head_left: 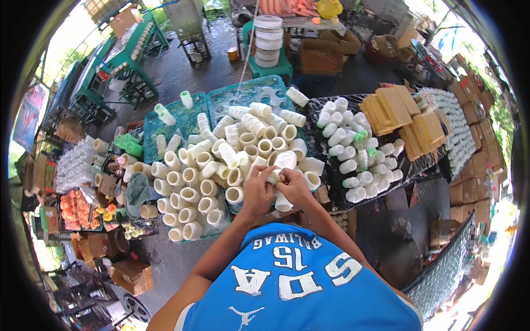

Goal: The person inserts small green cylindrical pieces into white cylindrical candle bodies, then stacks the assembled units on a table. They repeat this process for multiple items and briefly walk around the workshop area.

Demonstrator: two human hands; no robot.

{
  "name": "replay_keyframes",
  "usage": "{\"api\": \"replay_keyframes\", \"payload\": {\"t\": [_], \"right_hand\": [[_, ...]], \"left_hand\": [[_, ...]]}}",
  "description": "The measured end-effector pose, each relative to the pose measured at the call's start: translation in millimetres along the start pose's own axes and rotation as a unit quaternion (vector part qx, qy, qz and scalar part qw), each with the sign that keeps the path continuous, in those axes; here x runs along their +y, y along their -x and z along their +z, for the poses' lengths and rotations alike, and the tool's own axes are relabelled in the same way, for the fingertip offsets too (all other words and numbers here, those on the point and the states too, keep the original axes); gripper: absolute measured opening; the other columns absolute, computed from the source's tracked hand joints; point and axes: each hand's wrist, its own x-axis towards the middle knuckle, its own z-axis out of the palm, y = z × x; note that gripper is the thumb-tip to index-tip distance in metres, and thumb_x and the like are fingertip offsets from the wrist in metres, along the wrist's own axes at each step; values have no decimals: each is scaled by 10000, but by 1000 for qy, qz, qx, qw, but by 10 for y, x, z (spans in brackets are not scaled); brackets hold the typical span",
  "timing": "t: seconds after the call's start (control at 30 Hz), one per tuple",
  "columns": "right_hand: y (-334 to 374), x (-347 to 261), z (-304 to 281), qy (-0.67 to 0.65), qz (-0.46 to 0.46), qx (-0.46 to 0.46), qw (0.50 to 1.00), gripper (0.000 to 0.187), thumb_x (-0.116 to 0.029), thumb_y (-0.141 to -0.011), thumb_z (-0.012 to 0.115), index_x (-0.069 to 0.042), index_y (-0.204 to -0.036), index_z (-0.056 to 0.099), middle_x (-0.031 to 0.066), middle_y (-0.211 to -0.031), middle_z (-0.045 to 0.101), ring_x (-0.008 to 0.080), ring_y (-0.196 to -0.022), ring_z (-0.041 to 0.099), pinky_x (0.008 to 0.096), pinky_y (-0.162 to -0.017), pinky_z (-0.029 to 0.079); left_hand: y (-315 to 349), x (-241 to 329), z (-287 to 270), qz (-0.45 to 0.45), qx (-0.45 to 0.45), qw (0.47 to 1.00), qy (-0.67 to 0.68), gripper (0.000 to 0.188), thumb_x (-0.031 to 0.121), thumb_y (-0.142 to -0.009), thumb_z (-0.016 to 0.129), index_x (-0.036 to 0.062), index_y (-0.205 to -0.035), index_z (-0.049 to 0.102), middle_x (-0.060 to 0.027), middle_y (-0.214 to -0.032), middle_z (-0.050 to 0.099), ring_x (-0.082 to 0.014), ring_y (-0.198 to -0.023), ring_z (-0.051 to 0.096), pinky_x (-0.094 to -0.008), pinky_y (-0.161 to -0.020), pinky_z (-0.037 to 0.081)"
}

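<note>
My left hand [258, 191] and my right hand [293, 188] meet at the near edge of a pile, fingers bent around a cream hollow cylinder [274, 177]. A white cylinder end [284, 202] shows just below the fingers; whether it belongs to the same piece I cannot tell. Beyond my fingertips, another white cylinder [285, 160] lies tilted on the heap. Many similar open-ended cylinders [234, 195] stand or lie around the hands. They rest on teal trays [175, 118] with round holes. My fingers partly hide the held piece.
On the right, a black-covered table [320, 144] bears white cylinders with some green ones, plus yellowish-brown slabs [389, 109]. A green stool [271, 69] behind the trays carries stacked white rolls [268, 41]. At left are clear plastic pieces [83, 168], a grey-green cloth [138, 189] and orange items [79, 210].
</note>
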Motion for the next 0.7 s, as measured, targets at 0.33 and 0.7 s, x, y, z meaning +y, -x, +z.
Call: {"api": "replay_keyframes", "payload": {"t": [0.33,0.7], "right_hand": [[-69,-120,-7,152,-132,124,972,160,32,-771,648,-3,-784,493,164,-632,484,283,-564,470,428,-557,386],[-232,-595,699,115,-273,-59,953,426,60,-871,649,-54,-1278,594,147,-967,591,255,-812,607,390,-722,502]], "left_hand": [[90,-84,165,-22,-81,995,46,516,-17,-924,620,31,-1436,570,-177,-1263,493,-260,-831,654,-366,-790,571],[-9,-1063,-484,-324,64,868,370,593,70,-891,478,5,-1478,527,-179,-1162,712,-258,-939,749,-330,-618,621]]}}
